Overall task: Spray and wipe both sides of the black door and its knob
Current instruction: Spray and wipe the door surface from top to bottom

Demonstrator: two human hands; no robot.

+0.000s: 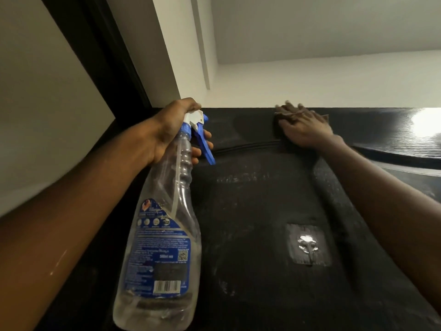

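Note:
The black door [250,211] fills the lower middle of the view, seen from below up to its top edge. My left hand [171,130] grips the neck of a clear spray bottle [164,235] with a blue trigger and blue label, held in front of the door's left part. My right hand [303,127] lies flat with straight fingers near the door's top edge, pressing a dark cloth [278,125] against the surface. Pale smears and droplets show on the door panel. The knob is out of view.
A clear adhesive hook [307,244] with a shiny metal prong is stuck on the door's middle right. A black door frame [100,56] runs up the left. White wall and ceiling [310,80] lie above the door. Light glares off the door's top right corner.

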